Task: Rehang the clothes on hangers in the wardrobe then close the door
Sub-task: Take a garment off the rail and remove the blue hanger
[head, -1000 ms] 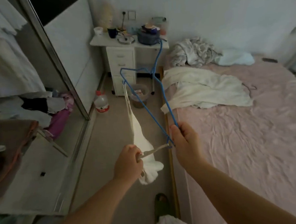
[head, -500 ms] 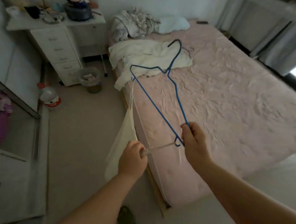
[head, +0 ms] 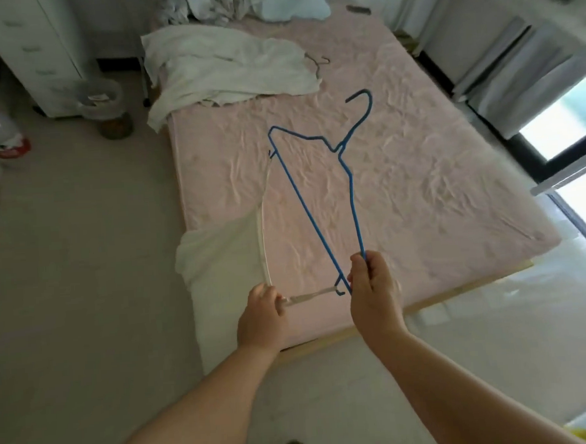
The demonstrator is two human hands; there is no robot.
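View had swung off the wardrobe, now out of frame, onto the bed (head: 420, 186). Right hand (head: 371, 285) still gripped the blue hanger (head: 318, 216) at its near corner, frame centre. Left hand (head: 261, 309) pinched the strap of a white top (head: 218, 257), hooked on both notches. Likely nearly hung; next back to wardrobe. No readable writing; bottle (head: 1, 136) label at left edge blurred.

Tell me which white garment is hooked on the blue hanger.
The small strappy garment hanging by the left hand, strap hooked on the blue hanger. The big white garment lies loose on the bed.
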